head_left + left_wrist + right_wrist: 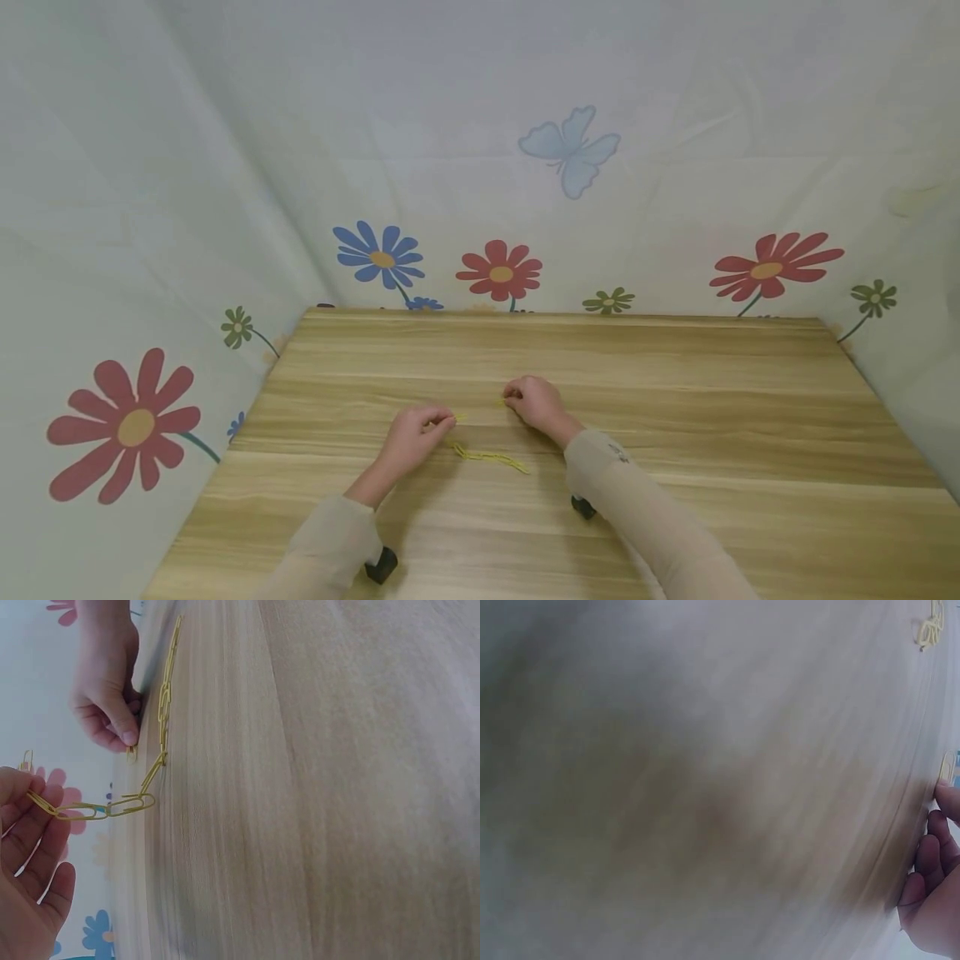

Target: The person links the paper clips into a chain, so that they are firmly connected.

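Observation:
A chain of yellow paper clips [132, 804] hangs from my left hand [414, 435], which pinches its end clip between thumb and fingertips. The rest of the chain [491, 457] trails along the wooden table below the hands. One clip [27, 760] sticks up past the left fingertips in the left wrist view. Ahead and to the right, my right hand [534, 402] pinches a single yellow paper clip [132, 754] just over the tabletop. A gap separates that clip from the chain's held end. Only the tip of this loose clip [946, 766] shows in the right wrist view.
The wood-grain table [712, 400] stretches out under both hands. White cloth [660, 192] printed with flowers and a butterfly hangs behind it and on the left side. Dark wrist devices [382, 565] sit under both sleeves.

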Tool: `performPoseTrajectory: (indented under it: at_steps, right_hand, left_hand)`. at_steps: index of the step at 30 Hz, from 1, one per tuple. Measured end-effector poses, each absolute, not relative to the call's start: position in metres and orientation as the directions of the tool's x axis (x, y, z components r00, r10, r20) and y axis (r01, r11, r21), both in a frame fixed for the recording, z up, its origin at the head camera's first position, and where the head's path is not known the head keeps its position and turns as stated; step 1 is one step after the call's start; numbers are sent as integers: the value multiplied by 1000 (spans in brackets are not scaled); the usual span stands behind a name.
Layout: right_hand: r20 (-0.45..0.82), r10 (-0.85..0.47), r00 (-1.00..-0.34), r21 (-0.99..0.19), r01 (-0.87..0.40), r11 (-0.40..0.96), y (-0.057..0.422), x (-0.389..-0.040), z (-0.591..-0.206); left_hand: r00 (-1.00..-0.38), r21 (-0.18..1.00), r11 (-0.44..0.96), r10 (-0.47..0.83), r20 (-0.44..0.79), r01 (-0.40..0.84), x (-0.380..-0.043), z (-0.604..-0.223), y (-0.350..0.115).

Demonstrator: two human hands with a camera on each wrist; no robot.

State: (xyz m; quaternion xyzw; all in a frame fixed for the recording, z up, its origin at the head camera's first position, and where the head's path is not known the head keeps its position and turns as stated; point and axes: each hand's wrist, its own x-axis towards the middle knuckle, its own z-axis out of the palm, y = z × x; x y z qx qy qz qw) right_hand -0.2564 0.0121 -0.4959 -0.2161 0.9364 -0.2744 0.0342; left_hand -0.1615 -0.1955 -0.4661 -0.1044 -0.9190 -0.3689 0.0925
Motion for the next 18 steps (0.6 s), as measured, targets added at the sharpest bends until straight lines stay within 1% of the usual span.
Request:
performPoseTrajectory:
  at_steps: [9,18]
  right_hand:
    - [71,-407,-911,-538,-378,753,17,-255,-495]
    - [73,-438,-896,-613,-387,689,28,-252,-485]
  left_hand:
    - [-962,660,706,124,244,258,-162,-466,-193]
    - [-970,673,702,110,219,232,-162,-466,-191]
